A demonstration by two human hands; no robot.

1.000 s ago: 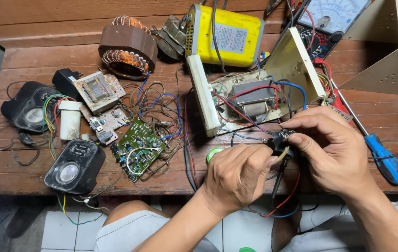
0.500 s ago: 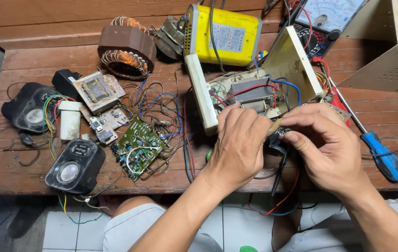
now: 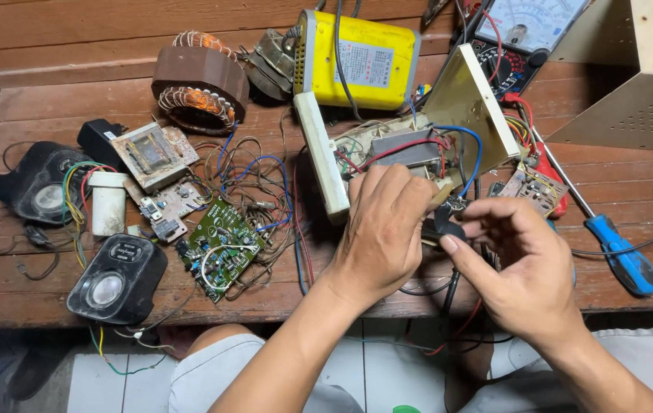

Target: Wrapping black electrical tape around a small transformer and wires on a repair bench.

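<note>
Now, line by line:
Left hand: left hand [image 3: 380,229] lies palm down over the near edge of the opened device [image 3: 410,153], fingers curled narrow on something beneath; what they grip is hidden.
Right hand: right hand [image 3: 521,264] pinches a small black part [image 3: 447,223] between thumb and forefinger, fingers close together.
Part's place: just in front of the opened device, between both hands, above the wooden table [image 3: 51,99], dark cords trailing below it.
Handling: probably light and stiff, its thin wires likely fragile; best held by the black body, not the leads.
Nearby: blue screwdriver [image 3: 623,256] to the right, green circuit board [image 3: 223,248] to the left, yellow box [image 3: 361,61] behind.
</note>
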